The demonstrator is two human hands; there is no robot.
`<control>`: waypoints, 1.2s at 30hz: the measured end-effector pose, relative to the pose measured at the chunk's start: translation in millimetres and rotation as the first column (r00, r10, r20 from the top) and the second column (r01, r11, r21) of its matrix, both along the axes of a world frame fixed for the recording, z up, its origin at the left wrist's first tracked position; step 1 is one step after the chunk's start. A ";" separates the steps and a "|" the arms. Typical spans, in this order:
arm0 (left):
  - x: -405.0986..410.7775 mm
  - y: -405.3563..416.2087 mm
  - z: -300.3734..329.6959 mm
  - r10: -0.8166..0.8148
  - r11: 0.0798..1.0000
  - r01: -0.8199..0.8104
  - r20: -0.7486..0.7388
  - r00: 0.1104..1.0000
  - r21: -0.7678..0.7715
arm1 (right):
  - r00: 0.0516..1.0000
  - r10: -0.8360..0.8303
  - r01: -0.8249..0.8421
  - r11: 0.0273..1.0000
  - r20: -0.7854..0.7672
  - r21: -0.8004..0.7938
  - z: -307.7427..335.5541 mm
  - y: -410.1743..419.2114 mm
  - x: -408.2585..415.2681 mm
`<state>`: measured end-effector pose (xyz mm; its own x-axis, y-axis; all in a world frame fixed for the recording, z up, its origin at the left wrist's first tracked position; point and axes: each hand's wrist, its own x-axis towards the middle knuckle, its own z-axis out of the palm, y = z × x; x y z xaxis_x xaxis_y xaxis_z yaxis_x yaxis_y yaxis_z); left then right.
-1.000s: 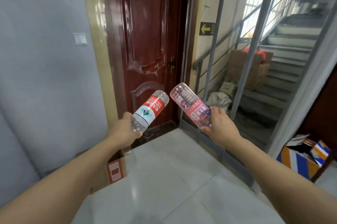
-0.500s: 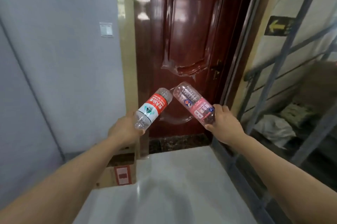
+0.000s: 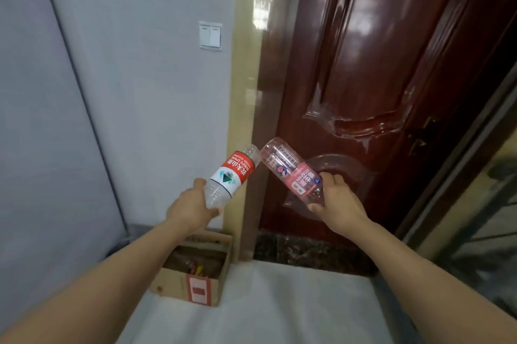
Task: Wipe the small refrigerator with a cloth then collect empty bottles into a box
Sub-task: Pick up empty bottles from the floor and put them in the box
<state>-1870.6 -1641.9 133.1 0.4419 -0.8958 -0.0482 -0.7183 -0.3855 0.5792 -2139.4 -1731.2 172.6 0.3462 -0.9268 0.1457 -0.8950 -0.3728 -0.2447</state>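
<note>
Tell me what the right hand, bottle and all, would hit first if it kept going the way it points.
Probably the left-hand bottle: the right hand aims its pink bottle up-left, and the two bottle bases almost meet. Depth is unclear; if it passes, the yellow door frame comes next.

Wall: pale grey wall [image 3: 126, 64] with a white double switch [image 3: 210, 39].
Door: glossy dark red door [image 3: 377, 78], reflecting light.
Floor: pale floor [image 3: 279, 310], possibly tiled.
</note>
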 end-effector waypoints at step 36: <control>93.4 -170.4 -177.9 0.907 0.422 -0.820 -0.182 0.380 0.386 | 0.566 0.824 -0.715 0.502 -0.019 0.486 -198.9 -333.2 316.7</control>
